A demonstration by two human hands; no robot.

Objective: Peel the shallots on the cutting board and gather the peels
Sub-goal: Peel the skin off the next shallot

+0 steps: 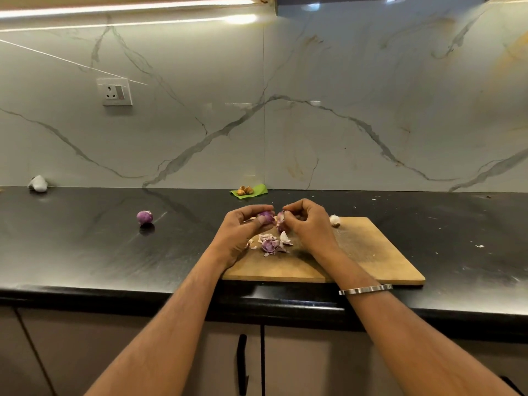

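A wooden cutting board (371, 252) lies on the black counter. Above its far left corner my left hand (243, 227) grips a purple shallot (266, 216) between thumb and fingers. My right hand (308, 221) pinches a strip of peel (280, 218) at the shallot's side. Below the hands, a small heap of purple and white peels (273, 243) lies on the board. A peeled purple shallot (144, 217) sits alone on the counter to the left. A small white piece (335, 220) rests at the board's far edge.
A green leaf with brown bits (249, 191) lies against the marble wall behind the board. A crumpled white object (38, 183) sits at the far left of the counter. A wall socket (115, 92) is above it. Small scraps dot the counter (480, 246) on the right.
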